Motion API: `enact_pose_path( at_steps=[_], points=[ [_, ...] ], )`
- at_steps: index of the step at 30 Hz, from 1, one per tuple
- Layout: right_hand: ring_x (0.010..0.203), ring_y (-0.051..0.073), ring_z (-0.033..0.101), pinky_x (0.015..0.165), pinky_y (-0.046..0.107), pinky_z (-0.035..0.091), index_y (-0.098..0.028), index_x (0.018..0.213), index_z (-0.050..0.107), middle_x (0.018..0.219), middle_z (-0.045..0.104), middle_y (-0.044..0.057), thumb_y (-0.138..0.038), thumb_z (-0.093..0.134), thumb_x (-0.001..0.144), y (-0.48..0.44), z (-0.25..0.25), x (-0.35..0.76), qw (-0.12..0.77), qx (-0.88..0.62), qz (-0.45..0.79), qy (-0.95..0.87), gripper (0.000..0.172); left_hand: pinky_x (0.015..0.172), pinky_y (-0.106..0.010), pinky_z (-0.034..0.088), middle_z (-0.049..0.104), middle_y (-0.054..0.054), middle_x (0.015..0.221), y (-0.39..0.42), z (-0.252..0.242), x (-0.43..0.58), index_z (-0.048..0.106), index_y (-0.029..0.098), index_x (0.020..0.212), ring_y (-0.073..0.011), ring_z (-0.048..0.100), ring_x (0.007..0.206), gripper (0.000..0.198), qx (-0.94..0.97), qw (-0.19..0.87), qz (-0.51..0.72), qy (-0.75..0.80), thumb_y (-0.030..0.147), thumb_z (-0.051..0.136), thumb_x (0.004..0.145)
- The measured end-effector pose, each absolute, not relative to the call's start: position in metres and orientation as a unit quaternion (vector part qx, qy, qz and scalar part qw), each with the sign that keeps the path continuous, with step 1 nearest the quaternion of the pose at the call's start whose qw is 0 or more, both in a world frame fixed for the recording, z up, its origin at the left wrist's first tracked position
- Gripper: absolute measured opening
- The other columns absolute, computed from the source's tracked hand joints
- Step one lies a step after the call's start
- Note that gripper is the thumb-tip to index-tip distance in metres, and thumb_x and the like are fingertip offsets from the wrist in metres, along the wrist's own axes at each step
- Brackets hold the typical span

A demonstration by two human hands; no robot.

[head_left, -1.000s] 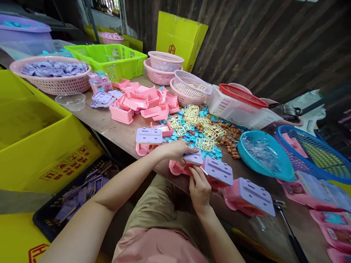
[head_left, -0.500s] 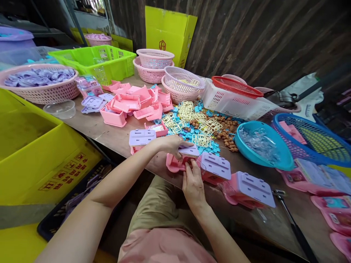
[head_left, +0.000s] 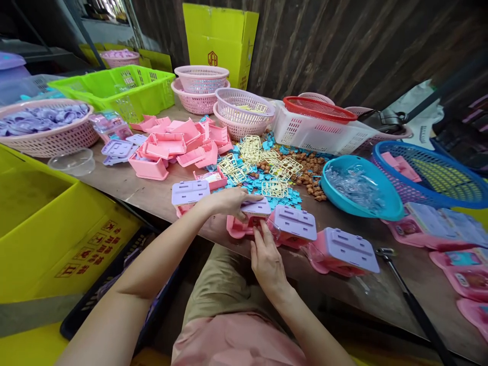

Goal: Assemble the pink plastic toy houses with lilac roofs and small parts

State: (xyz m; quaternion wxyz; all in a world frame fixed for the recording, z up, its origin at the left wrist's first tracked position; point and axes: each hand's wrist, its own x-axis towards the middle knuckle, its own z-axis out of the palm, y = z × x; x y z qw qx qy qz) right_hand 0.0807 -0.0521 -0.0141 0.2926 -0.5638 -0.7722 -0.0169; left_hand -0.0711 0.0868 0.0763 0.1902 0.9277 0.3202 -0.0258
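A pink plastic toy box with a purple top (head_left: 256, 208) rests at the table's front edge between my hands. My left hand (head_left: 227, 202) is closed over its top from the left, thumb on the near side. The fingers of my right hand (head_left: 268, 256) are closed against the box's pink front opening, and their tips are partly hidden there. Right of it stand two similar boxes, a nearer one (head_left: 293, 223) and a farther one (head_left: 348, 250), with clear plastic beside them. Another purple-topped box (head_left: 189, 192) sits behind my left forearm.
Pink trays (head_left: 163, 147), cream plastic frames (head_left: 249, 150), blue pieces and brown pieces (head_left: 310, 170) cover the table's middle. A turquoise basin (head_left: 362, 188) holds clear parts. A black-handled hammer (head_left: 415, 305) lies at right. A yellow carton (head_left: 57, 229) stands at left.
The view has shifted slightly, so the scene sits a little farther left. Both hands stay on the same toy box, with little visible movement.
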Motion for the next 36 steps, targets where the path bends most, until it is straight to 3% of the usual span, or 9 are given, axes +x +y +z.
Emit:
enact_pose_path(
  at_steps=[6,12,17,20,26,28,32,36],
  points=[
    [0.121,0.031,0.049,0.095,0.049,0.046,-0.007,0.121,0.055,0.130,0.051,0.022,-0.016,0.039,0.088,-0.059,-0.014,0.074,0.313,-0.566,-0.003,-0.762,0.038,0.080,-0.028,0.041,0.054,-0.006,0.108,0.076,0.075,-0.072,0.029,0.030,0.141,-0.0230,0.053,0.098,0.079,0.930,0.156,-0.031,0.332,0.033,0.068,0.072],
    [0.106,0.022,0.058,0.089,0.039,0.048,-0.020,0.122,0.055,0.116,0.063,0.012,-0.010,0.044,0.086,-0.088,0.028,0.115,0.396,-0.491,-0.054,-0.774,0.039,0.087,-0.032,0.041,0.048,-0.009,0.126,0.062,0.072,-0.074,0.027,0.032,0.141,-0.0251,0.050,0.110,0.078,0.929,0.137,-0.019,0.344,0.032,0.067,0.074],
    [0.096,0.025,0.059,0.083,0.041,0.046,-0.015,0.117,0.056,0.105,0.064,0.015,-0.019,0.046,0.086,-0.112,0.037,0.215,0.445,-0.693,-0.175,-0.540,0.032,0.100,-0.042,0.034,0.039,-0.013,0.140,0.048,0.076,-0.076,0.030,0.030,0.140,-0.0306,0.041,0.124,0.073,0.927,0.097,-0.040,0.360,0.037,0.065,0.077],
    [0.090,0.025,0.062,0.077,0.040,0.047,-0.010,0.115,0.055,0.102,0.065,0.018,-0.027,0.040,0.087,-0.127,0.021,0.268,0.456,-0.779,-0.116,-0.415,0.036,0.106,-0.052,0.023,0.032,-0.017,0.145,0.044,0.081,-0.054,0.028,0.024,0.142,-0.0359,0.028,0.133,0.079,0.932,0.071,-0.030,0.355,0.047,0.065,0.075],
    [0.076,0.022,0.066,0.067,0.033,0.051,-0.017,0.086,0.066,0.083,0.072,0.010,-0.040,0.043,0.084,-0.142,-0.012,0.292,0.384,-0.748,0.047,-0.539,0.033,0.108,-0.050,0.017,0.028,-0.017,0.147,0.019,0.088,0.063,0.020,0.024,0.143,-0.0315,0.020,0.138,0.069,0.972,0.047,0.025,0.228,0.039,0.054,0.085],
    [0.074,0.020,0.066,0.062,0.030,0.051,-0.018,0.087,0.067,0.083,0.072,0.008,-0.042,0.044,0.084,-0.142,-0.016,0.288,0.372,-0.729,0.072,-0.570,0.033,0.107,-0.050,0.019,0.028,-0.020,0.146,0.012,0.082,0.099,0.022,0.022,0.143,-0.0332,0.023,0.136,0.071,0.982,0.042,-0.004,0.184,0.037,0.057,0.083],
    [0.067,0.020,0.063,0.058,0.030,0.049,-0.017,0.086,0.062,0.076,0.068,0.006,-0.048,0.053,0.081,-0.131,-0.023,0.284,0.369,-0.735,0.059,-0.566,0.033,0.095,-0.045,0.035,0.043,-0.025,0.130,0.010,0.071,0.135,0.025,0.012,0.141,-0.0360,0.045,0.118,0.072,0.979,0.057,-0.041,0.192,0.035,0.057,0.080],
    [0.082,0.026,0.063,0.069,0.038,0.049,-0.014,0.103,0.055,0.091,0.067,0.013,-0.059,0.060,0.072,-0.108,-0.036,0.282,0.380,-0.748,0.011,-0.544,0.055,0.085,-0.040,0.042,0.046,-0.022,0.120,0.015,0.073,0.141,0.023,0.008,0.138,-0.0341,0.050,0.107,0.078,0.978,0.075,-0.059,0.185,0.029,0.060,0.072]
  ],
)
